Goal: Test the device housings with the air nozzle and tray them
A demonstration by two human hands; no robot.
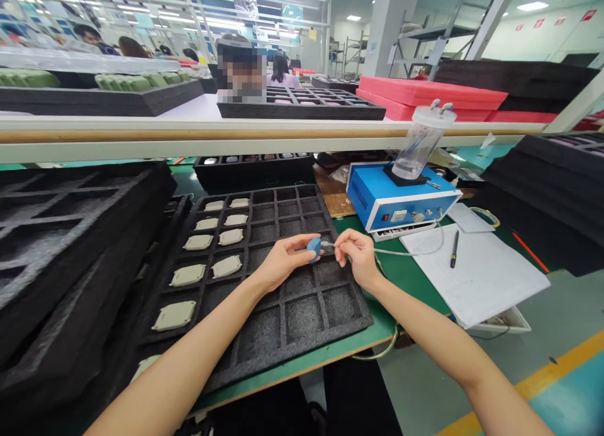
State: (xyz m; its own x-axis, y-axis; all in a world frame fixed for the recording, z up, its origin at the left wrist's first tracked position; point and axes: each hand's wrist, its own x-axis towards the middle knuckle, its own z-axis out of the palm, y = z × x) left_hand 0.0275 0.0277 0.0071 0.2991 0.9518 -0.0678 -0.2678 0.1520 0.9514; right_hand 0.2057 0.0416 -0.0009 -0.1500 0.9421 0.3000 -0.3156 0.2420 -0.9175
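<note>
My left hand (289,257) pinches a small blue part (314,248) between thumb and fingers, above the black foam tray (283,326). To its right, my right hand (356,252) grips the end of a thin clear tube (394,253), whose tip meets or nearly meets the blue part. The tube curves back to a blue box-shaped machine (401,194) with a switch, a small display and a knob on its front. Flat pale green pieces (187,274) lie in the tray's left compartments. What the blue part is exactly is too small to tell.
Stacked black foam trays (70,234) crowd the left side. A clear cylinder (419,146) stands on the machine. Paper sheets (481,272) with a pen (454,250) lie at right. A white shelf rail (264,134) crosses behind, with red foam (429,93) above; people sit beyond.
</note>
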